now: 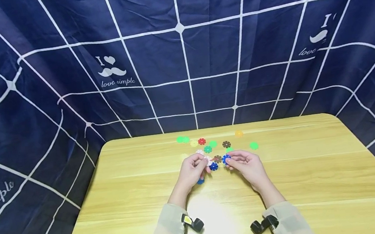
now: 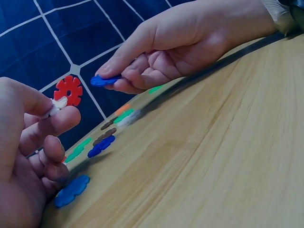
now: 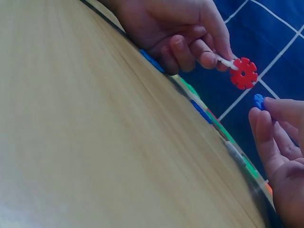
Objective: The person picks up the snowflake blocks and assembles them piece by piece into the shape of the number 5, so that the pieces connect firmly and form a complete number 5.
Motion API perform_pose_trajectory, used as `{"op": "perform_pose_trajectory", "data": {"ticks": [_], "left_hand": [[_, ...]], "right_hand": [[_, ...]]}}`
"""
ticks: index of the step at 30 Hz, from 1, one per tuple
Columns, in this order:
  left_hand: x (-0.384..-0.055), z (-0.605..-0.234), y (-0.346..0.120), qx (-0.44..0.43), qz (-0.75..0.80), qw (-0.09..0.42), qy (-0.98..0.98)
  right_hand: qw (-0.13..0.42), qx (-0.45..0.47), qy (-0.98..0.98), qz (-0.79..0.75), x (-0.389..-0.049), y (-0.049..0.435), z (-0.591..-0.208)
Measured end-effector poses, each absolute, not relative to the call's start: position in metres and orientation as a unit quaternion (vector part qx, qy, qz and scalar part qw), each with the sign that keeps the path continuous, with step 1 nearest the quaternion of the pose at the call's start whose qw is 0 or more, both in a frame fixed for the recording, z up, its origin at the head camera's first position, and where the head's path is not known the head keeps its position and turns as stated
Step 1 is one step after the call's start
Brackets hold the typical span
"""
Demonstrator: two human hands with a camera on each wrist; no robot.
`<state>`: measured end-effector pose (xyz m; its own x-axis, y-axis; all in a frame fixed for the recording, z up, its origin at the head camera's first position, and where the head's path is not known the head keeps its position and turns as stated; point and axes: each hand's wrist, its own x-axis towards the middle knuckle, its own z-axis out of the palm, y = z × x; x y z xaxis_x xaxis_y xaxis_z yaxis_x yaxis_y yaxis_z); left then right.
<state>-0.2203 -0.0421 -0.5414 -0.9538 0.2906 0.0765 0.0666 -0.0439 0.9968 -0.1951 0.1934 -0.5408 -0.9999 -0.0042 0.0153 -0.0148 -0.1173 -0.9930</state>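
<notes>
My left hand (image 1: 193, 167) pinches a white notched disc (image 2: 58, 105) between thumb and forefinger. A red notched disc (image 2: 69, 90) is joined to the white one and stands out from the fingertips toward the other hand. In my right hand (image 1: 247, 163), thumb and forefinger pinch a blue notched disc (image 3: 259, 101). A small gap parts the blue disc from the red one in the right wrist view. Both hands are raised over the wooden table (image 1: 142, 204). Below the left hand lies another blue disc (image 2: 72, 191), partly hidden in the head view.
Several loose discs are scattered beyond the hands, among them a dark blue one (image 1: 213, 166), a brown one (image 1: 226, 144), a red one (image 1: 202, 141), an orange one (image 1: 238, 133) and a green one (image 1: 254, 146). A dark blue gridded curtain (image 1: 213, 94) hangs behind the table.
</notes>
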Motion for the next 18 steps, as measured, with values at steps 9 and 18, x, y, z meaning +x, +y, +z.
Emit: {"op": "perform_pose_trajectory", "data": {"ticks": [9,18], "left_hand": [[-0.2208,-0.5430,-0.0428,0.135,0.701,0.080,0.696],[-0.2213,-0.5428,-0.0424,0.145,0.684,0.084,0.710]], "right_hand": [[0.013,0.014,-0.649,0.761,-0.1949,0.1892,-0.5413],[0.014,0.014,-0.656,0.754,-0.1952,0.1881,-0.5418]]}}
